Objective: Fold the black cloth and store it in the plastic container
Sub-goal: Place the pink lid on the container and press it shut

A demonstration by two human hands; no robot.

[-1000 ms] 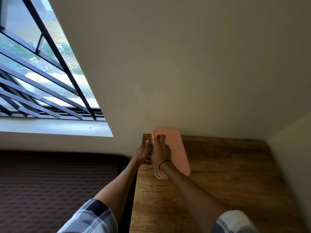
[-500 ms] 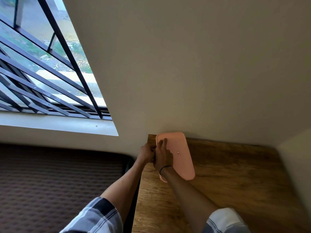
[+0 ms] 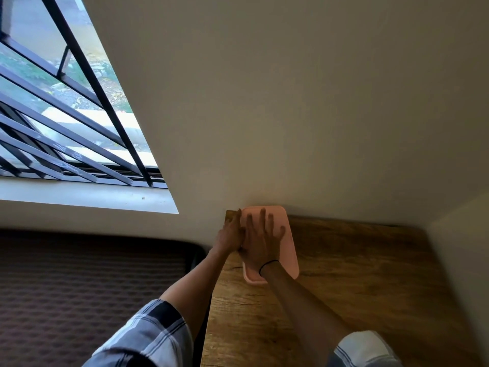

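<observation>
Both hands flat – no grip – right hand (image 3: 263, 241), left hand (image 3: 229, 235) on pink container (image 3: 289, 254), wooden table (image 3: 357, 274), beige wall.

You face a plain cream wall (image 3: 304, 102) — a barred window (image 3: 60, 123) lets daylight in at your left, above a wooden table (image 3: 357, 274).

No readable text or labels.

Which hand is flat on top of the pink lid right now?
The right hand, the one with the dark band at its wrist: fingers spread, palm down on the pink lid. The left hand is at the lid's left edge instead, on its side.
</observation>
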